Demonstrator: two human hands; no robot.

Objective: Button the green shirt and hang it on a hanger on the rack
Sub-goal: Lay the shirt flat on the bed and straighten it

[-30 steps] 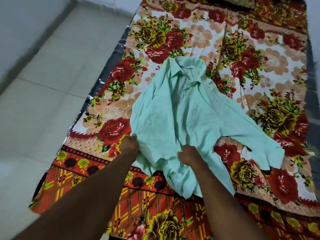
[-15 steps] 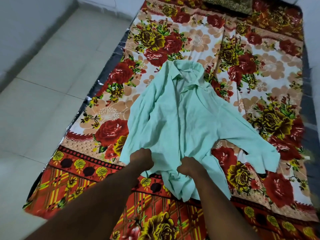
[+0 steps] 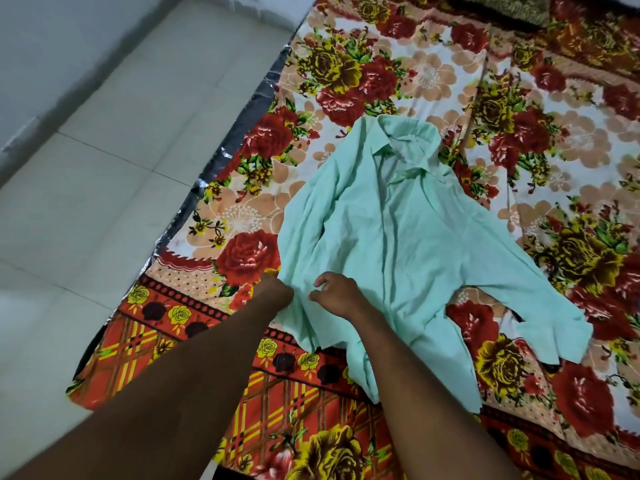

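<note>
On the far left is a pale tiled floor point(image 3: 104, 202), bare as far as the picture shows. Next to it lies a bed with a flowery sheet point(image 3: 242, 216) in red, yellow and cream. The green shirt point(image 3: 398, 237) lies on that sheet, front side up, with its collar at the far end and its bottom edge close to the person. One sleeve reaches out to the right.

The left hand point(image 3: 275, 292) is closed on the shirt's left edge, down low, pinching the cloth. The right hand point(image 3: 337, 294) is just beside it, resting on the shirt with its fingers curled but a little apart; it does not look clamped on anything. The two hands are near each other but not touching.

The shirt looks thin, light and floppy. It wrinkles and bunches where it is pulled, so it will not keep its shape by itself. I think it is best to hold the two front edges, one in each hand, and start with the buttons there. No buttons, hanger or rack can be seen.
</note>
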